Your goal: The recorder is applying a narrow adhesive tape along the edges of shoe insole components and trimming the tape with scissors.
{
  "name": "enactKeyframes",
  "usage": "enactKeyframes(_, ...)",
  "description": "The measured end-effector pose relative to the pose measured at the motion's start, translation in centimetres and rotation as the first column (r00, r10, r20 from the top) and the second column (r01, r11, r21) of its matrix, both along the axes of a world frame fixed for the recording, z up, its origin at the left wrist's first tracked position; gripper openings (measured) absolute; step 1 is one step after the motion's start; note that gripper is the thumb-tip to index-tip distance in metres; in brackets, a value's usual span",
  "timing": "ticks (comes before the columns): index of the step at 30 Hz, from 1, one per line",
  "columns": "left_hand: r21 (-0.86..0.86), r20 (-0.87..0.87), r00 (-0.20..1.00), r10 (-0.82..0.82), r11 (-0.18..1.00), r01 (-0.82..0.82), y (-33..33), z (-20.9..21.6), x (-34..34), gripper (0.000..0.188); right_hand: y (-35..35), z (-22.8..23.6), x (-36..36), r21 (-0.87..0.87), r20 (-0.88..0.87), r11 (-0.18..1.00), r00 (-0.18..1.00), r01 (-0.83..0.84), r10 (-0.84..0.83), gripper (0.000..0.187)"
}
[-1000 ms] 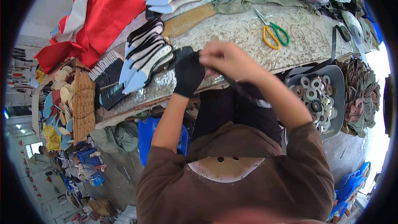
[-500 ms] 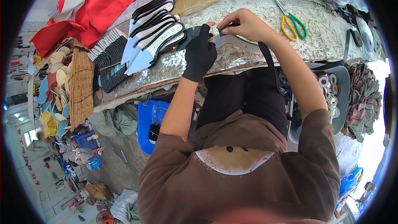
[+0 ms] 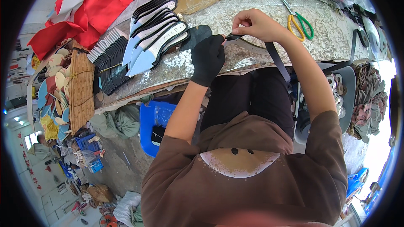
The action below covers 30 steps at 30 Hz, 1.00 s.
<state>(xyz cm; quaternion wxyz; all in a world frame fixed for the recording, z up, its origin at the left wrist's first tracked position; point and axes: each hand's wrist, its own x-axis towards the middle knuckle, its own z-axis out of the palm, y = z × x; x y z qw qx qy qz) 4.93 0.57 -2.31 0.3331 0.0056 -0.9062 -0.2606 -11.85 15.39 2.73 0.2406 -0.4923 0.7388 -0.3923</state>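
My left hand [image 3: 208, 61], in a black fingerless glove, is closed on one end of a pale shoe insole [image 3: 252, 47] above the front of the bench. Thumb and fingers of my bare right hand [image 3: 261, 25] pinch a black tape strip [image 3: 276, 61] against the insole's edge near the left fingertips. The strip's free length hangs beside my right forearm. Just beyond the glove lies a dark flat sheet [image 3: 198, 35]. To its left, a stack of white and light-blue insoles with black edges [image 3: 158, 42] leans in overlapping rows. The insole's gripped end is hidden by my fingers.
Scissors with yellow and green handles [image 3: 300, 27] lie at the right of the bench [image 3: 261, 8]. A black tape roll [image 3: 362, 38] is farther right. A woven basket [image 3: 82, 88] of cut pieces, red cloth [image 3: 109, 4] and a grey tub of rolls [image 3: 347, 96] surround the bench.
The insole has turned, showing less of its light-blue face. My left hand has shifted slightly right and nearer, and my right hand slightly right, with the tape strip swinging outward.
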Motion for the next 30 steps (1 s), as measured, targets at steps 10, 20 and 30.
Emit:
enactKeyframes(10,0.017,0.18,0.984,-0.01,1.0,0.007,-0.8,2.9,-1.5,0.018,1.2,-0.5,3.5,-0.005,-0.341,0.95,0.893,0.312,-0.295,0.017)
enactKeyframes(20,-0.101,0.429,0.876,-0.219,0.952,0.287,-2.3,3.8,-7.0,0.01,0.7,0.6,5.8,0.166,-0.729,0.9,0.665,0.402,-0.163,0.015)
enactKeyframes(30,-0.06,0.352,0.827,-0.438,0.871,0.487,0.5,2.7,-6.7,0.015,4.1,0.2,3.9,0.168,-0.695,0.946,0.714,0.276,-0.085,0.018)
